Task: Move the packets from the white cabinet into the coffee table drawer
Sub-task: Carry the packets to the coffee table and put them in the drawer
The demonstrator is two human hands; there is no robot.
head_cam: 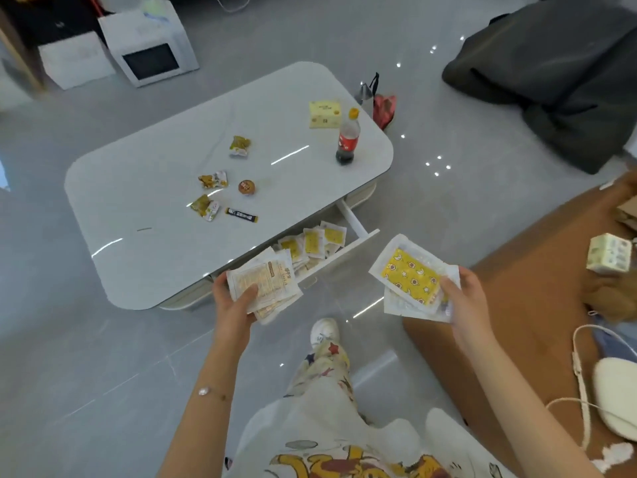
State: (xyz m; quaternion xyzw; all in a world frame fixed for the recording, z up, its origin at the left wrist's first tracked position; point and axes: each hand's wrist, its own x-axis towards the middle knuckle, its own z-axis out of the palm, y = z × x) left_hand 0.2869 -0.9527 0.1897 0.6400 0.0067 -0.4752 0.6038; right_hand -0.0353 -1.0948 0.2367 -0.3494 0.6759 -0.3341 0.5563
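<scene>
**Above the open drawer [344, 257], a slippery drop-off**

Over one end of the drawer, the left hand [234, 305] grips a fanned stack [265, 282] of white packets, thumb pressed on top. The right hand [462, 301] pinches a second stack [410, 276], yellow face up, by one edge, out past the drawer front and over the floor [103, 357]. A heap of packets [312, 241] already lies in the drawer, crowding its front wall. Likely trouble: slick wrappers could slide from that edge pinch and scatter on the floor. Fresh packets landing on the heap could spill over the front or foul the drawer when it closes.
</scene>
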